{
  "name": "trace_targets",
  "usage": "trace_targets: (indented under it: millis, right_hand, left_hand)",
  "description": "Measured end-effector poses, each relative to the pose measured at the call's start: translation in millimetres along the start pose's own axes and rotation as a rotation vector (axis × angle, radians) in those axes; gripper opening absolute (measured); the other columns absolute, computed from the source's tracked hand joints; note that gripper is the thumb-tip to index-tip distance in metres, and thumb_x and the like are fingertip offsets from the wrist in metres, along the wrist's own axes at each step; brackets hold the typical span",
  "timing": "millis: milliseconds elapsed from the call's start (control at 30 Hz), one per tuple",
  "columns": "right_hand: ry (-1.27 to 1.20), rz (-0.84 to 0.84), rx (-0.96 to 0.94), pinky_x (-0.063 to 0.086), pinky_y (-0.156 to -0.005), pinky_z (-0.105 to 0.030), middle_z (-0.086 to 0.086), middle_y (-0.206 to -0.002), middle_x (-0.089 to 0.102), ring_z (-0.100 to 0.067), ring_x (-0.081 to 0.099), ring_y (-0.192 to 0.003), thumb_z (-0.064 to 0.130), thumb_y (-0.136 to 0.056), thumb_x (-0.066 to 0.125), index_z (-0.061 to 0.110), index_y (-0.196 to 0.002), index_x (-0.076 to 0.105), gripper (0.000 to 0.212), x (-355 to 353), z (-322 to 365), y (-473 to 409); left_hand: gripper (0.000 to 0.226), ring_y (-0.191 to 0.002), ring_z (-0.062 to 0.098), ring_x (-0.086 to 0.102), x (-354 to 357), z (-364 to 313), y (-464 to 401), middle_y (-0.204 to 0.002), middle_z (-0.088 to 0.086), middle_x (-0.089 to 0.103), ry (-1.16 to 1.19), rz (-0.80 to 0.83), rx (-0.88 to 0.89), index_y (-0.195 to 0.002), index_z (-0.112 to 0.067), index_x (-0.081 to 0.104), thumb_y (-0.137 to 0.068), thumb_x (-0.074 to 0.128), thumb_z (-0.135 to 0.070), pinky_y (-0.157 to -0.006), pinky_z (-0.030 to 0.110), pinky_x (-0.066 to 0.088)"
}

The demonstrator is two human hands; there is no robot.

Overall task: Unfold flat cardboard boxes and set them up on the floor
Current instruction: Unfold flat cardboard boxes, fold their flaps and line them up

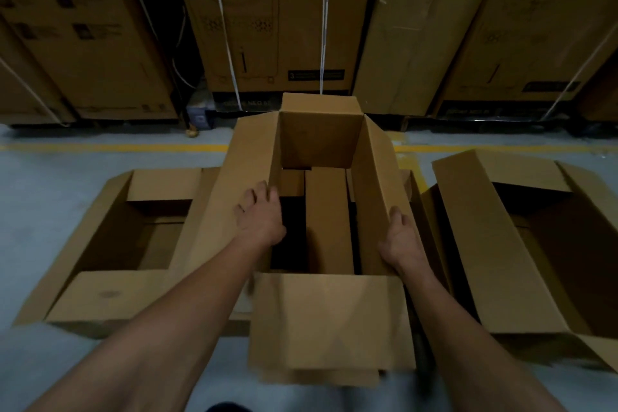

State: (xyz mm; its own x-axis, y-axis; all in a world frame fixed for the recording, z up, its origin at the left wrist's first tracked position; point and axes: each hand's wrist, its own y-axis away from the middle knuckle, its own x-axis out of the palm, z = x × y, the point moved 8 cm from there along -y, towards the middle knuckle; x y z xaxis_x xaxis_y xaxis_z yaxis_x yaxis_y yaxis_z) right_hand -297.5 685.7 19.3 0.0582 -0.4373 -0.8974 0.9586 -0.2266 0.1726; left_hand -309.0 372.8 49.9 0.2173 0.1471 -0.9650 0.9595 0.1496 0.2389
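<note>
Tall strapped cartons (277,20) line the back, behind a yellow floor line (113,147) on grey concrete.

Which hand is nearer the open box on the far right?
Right. The right hand grips the middle box's right wall, beside the far-right box; the left hand is on its left wall, farther away.

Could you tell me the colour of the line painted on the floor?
Yellow; the floor line shows in the head view.
</note>
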Motion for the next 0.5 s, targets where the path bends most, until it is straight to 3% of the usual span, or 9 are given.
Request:
trace_targets:
  millis: [133,200,267,333,433,500]
  right_hand:
    - [-0.082,0.049,0.125,0.057,-0.095,-0.059,-0.016,-0.136,0.050,-0.040,0.058,-0.117,0.022,-0.093,0.069,0.028,-0.151,0.027,0.072,5,-25,36]
    - [-0.121,0.070,0.139,0.057,-0.096,-0.055,-0.018,-0.136,0.054,-0.040,0.060,-0.116,0.025,-0.099,0.060,0.030,-0.158,0.026,0.068,2,-26,50]
    - [-0.164,0.066,0.124,0.058,-0.096,-0.050,-0.019,-0.136,0.058,-0.038,0.063,-0.115,0.021,-0.105,0.052,0.031,-0.165,0.022,0.068,-1,-21,61]
    - [-0.188,0.033,0.104,0.061,-0.091,-0.047,-0.018,-0.128,0.062,-0.034,0.067,-0.106,0.016,-0.106,0.049,0.032,-0.166,0.022,0.067,-5,-15,69]
    - [-0.175,-0.007,0.086,0.064,-0.079,-0.044,-0.014,-0.113,0.064,-0.027,0.069,-0.090,0.012,-0.106,0.048,0.028,-0.162,0.031,0.061,-10,-11,79]
    - [-0.161,-0.025,0.077,0.065,-0.079,-0.043,-0.013,-0.112,0.065,-0.026,0.069,-0.089,0.010,-0.105,0.048,0.021,-0.157,0.041,0.054,-16,-9,83]
  left_hand:
    - [0.104,-0.150,0.045,0.020,20,32,54,-0.171,0.003,0.004,0.202,0.105,-0.136,-0.160,-0.041,-0.003,-0.091,0.073,-0.024,-0.107,0.068,0.042]
    - [0.102,-0.139,0.046,0.038,27,44,74,-0.163,0.011,0.023,0.308,0.097,-0.207,-0.159,-0.038,-0.002,-0.091,0.072,-0.023,-0.103,0.062,0.048]
    - [0.085,-0.123,0.037,0.054,28,48,90,-0.148,0.016,0.044,0.409,0.089,-0.257,-0.160,-0.023,0.015,-0.094,0.070,-0.022,-0.095,0.048,0.052]
    - [0.057,-0.102,0.026,0.056,25,44,101,-0.134,0.014,0.057,0.421,0.083,-0.251,-0.150,-0.013,0.037,-0.100,0.064,-0.017,-0.082,0.037,0.049]
    - [0.046,-0.091,0.021,0.052,18,37,112,-0.123,0.013,0.061,0.371,0.034,-0.206,-0.146,-0.010,0.044,-0.104,0.060,-0.017,-0.074,0.033,0.047]
    - [0.042,-0.084,0.018,0.054,12,36,114,-0.107,0.006,0.058,0.372,-0.011,-0.173,-0.144,-0.010,0.046,-0.105,0.060,-0.018,-0.067,0.031,0.046]
